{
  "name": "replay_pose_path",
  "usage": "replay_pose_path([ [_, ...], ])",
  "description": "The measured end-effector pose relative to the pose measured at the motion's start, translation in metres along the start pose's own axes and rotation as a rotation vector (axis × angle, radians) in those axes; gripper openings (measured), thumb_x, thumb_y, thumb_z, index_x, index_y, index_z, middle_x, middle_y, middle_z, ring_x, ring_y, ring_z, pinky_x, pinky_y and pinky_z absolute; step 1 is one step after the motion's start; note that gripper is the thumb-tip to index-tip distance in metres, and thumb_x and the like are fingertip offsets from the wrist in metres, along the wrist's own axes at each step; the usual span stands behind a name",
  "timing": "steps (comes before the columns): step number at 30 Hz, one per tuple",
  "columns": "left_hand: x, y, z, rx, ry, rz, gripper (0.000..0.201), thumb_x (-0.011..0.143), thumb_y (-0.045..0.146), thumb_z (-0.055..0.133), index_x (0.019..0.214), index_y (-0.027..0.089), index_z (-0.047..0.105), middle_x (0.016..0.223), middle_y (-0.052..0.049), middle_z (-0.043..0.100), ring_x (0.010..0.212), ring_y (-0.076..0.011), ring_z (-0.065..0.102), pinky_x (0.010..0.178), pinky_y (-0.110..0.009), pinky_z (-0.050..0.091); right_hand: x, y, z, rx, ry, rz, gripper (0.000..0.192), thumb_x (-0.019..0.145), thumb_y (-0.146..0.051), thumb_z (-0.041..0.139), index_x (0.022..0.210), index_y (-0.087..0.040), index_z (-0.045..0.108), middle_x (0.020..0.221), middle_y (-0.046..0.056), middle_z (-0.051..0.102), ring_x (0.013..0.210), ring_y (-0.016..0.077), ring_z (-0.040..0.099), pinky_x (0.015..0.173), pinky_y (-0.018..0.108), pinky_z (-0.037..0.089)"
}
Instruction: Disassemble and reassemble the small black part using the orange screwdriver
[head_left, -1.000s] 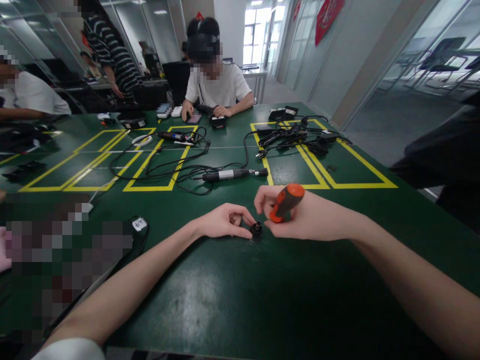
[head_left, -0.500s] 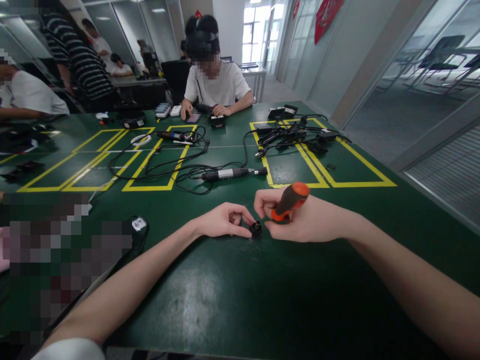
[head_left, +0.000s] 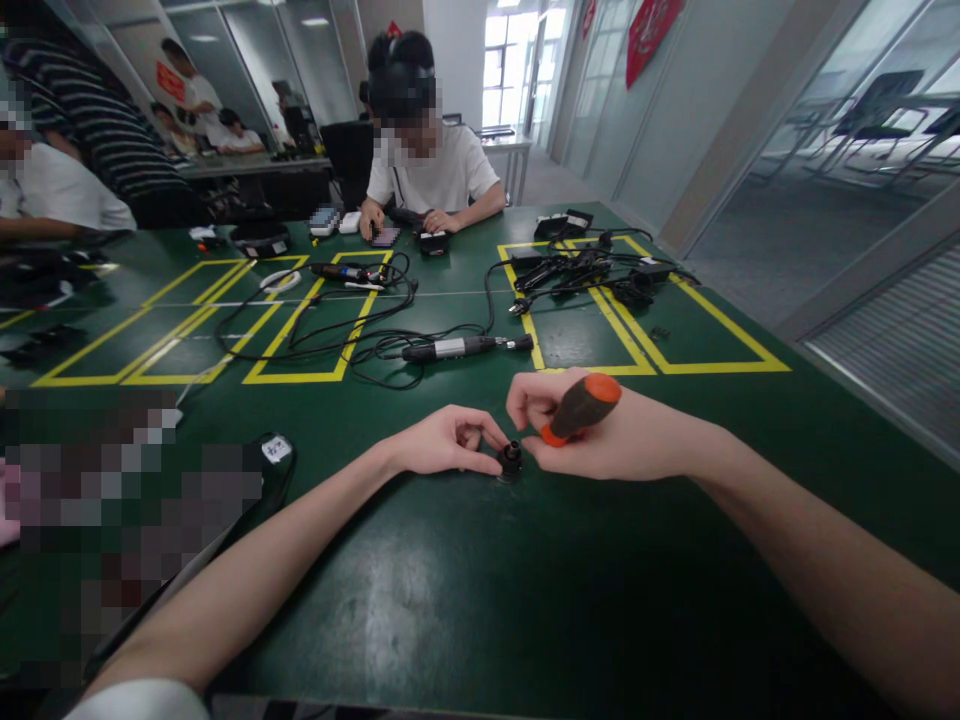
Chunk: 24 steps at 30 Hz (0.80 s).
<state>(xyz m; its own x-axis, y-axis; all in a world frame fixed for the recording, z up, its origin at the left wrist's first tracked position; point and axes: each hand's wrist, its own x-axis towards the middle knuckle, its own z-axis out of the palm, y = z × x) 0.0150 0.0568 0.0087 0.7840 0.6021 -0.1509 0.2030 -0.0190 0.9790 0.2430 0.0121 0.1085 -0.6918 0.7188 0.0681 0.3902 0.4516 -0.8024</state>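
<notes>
Mostly, our own fingers hide what matters. Our left hand (head_left: 442, 442) pinches a small black part (head_left: 511, 459) standing on the green worktop (head_left: 465, 600). Our right hand (head_left: 600, 440) closes around an orange-and-black screwdriver (head_left: 581, 407), whose shaft and tip are out of sight behind the fingers. A white label (head_left: 276, 449) to the left carries writing too small to read, beside a pixelated patch.
</notes>
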Motion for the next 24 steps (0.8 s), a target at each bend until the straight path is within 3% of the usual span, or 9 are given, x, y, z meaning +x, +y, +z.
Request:
replay_pose_path([
  [24,-0.0001,0.0015,0.0010,-0.029,0.003,0.000,0.050,0.069,0.045,0.091,0.099,0.010,0.073,0.051,0.011,0.049,0.045,-0.0028,0.034,0.047,-0.018,0.023,0.0003,-0.0064,-0.0007,-0.051,-0.011,0.059,0.014,0.074,-0.012,0.062,0.085,-0.020,0.058,0.074,-0.004,0.056,0.061,0.0108,0.049,0.058,0.023,0.039],
])
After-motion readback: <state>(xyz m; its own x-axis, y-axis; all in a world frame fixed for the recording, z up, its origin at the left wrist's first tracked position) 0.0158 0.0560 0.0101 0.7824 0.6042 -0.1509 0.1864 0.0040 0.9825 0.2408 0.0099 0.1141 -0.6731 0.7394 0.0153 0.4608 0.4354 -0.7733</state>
